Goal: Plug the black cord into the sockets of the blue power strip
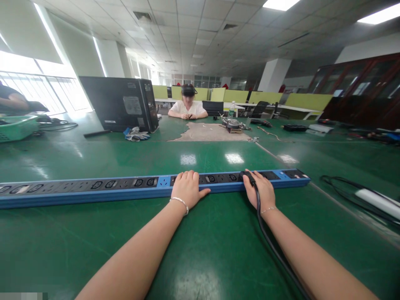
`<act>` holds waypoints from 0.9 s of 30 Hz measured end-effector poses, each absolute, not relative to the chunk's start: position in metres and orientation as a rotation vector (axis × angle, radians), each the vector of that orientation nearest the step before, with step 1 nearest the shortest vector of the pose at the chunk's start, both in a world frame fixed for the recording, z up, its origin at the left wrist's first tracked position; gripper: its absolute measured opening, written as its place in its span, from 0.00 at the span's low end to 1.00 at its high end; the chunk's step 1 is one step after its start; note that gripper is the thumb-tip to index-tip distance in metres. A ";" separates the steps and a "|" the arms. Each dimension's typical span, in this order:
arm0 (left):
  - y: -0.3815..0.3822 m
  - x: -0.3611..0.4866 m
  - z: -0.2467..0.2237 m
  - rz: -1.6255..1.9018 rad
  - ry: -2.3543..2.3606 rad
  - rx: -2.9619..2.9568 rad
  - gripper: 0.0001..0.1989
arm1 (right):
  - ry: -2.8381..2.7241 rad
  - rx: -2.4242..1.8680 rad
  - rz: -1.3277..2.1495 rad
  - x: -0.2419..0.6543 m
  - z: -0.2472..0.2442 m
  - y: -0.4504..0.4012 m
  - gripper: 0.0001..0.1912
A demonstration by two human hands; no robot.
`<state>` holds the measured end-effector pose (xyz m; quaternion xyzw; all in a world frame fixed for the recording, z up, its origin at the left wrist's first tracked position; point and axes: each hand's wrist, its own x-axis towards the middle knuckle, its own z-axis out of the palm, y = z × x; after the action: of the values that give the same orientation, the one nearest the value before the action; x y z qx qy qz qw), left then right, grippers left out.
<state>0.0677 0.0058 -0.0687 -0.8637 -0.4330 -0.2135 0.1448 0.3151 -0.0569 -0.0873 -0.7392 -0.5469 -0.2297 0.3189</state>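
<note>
A long blue power strip (125, 192) with a black socket face lies across the green table in front of me. My left hand (186, 186) is over its middle, fingers bent across the socket face and thumb along the near edge, gripping it. Near the strip's right end, my right hand (261, 191) is closed around a black plug (246, 176) that sits at the sockets. How deep the plug is in its socket is hidden by my fingers. Its black cable (265, 235) runs down from my right hand toward me, beside my right forearm.
A black computer case (121, 104) stands at the back left, with gloves (136, 134) by it. Opposite sits a person (187, 106). A green basket (18, 128) is at far left. On the right lie black cables and a white strip (379, 202). A bottle (231, 110) stands farther back.
</note>
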 end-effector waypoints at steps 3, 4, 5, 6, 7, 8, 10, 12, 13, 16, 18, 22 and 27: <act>0.005 0.068 -0.069 -0.619 -1.258 -2.483 0.27 | -1.504 -1.959 -0.612 0.318 -0.086 -0.059 0.21; 0.004 0.069 -0.069 -0.623 -1.265 -2.481 0.27 | -1.519 -1.959 -0.607 0.318 -0.085 -0.059 0.20; 0.004 0.069 -0.069 -0.629 -1.274 -2.477 0.27 | -1.526 -1.962 -0.599 0.318 -0.084 -0.059 0.20; 0.003 0.069 -0.070 -0.637 -1.284 -2.473 0.27 | -1.524 -1.968 -0.590 0.318 -0.084 -0.058 0.20; 0.003 0.069 -0.070 -0.646 -1.294 -2.468 0.27 | -1.516 -1.979 -0.580 0.317 -0.083 -0.058 0.21; 0.002 0.069 -0.070 -0.654 -1.301 -2.466 0.27 | -1.506 -1.991 -0.571 0.316 -0.083 -0.058 0.21; 0.002 0.068 -0.070 -0.658 -1.301 -2.473 0.27 | -1.492 -2.008 -0.558 0.315 -0.082 -0.058 0.21; 0.003 0.068 -0.070 -0.653 -1.293 -2.484 0.27 | -1.479 -2.013 -0.550 0.313 -0.081 -0.058 0.21; 0.003 0.068 -0.070 -0.648 -1.290 -2.487 0.27 | -1.465 -2.013 -0.549 0.313 -0.081 -0.058 0.20; 0.004 0.069 -0.069 -0.632 -1.296 -2.489 0.27 | -1.404 -2.006 -0.550 0.312 -0.080 -0.056 0.19; 0.004 0.069 -0.069 -0.625 -1.297 -2.489 0.27 | -1.372 -1.988 -0.554 0.312 -0.081 -0.054 0.19; 0.004 0.069 -0.069 -0.624 -1.295 -2.493 0.27 | -1.359 -1.884 -0.516 0.312 -0.083 -0.049 0.20; 0.004 0.069 -0.068 -0.621 -1.323 -2.529 0.28 | -1.185 -1.762 -0.321 0.314 -0.073 -0.050 0.25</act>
<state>0.0686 0.0041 -0.0684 -0.8605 -0.4503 -0.2113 0.1102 0.3142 -0.0498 -0.0734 -0.7212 -0.4852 -0.1313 0.4767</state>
